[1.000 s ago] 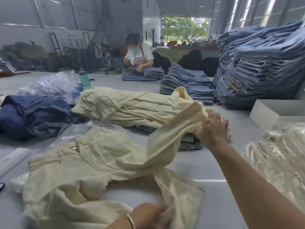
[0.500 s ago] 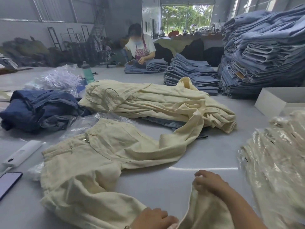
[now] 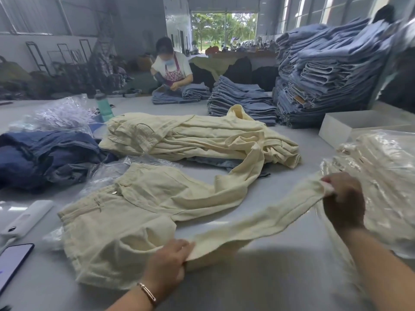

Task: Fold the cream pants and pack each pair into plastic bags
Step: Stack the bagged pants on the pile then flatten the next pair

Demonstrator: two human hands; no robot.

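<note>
A pair of cream pants lies spread on the grey table, waistband to the left. My left hand grips its near leg close to the crotch. My right hand pinches the hem end of that same leg, stretched out to the right. The other leg curls back toward a pile of cream pants. Bagged cream pants in clear plastic are stacked at the right. Loose clear plastic bags lie behind the waistband.
Dark blue jeans are heaped at the left. Tall stacks of light blue jeans rise at the back right, beside a white box. A phone and a white device lie near left. Another person works behind.
My right hand let go of the far leg, took the near leg's hem and pulled it out to the right. My left hand kept its grip near the crotch.
</note>
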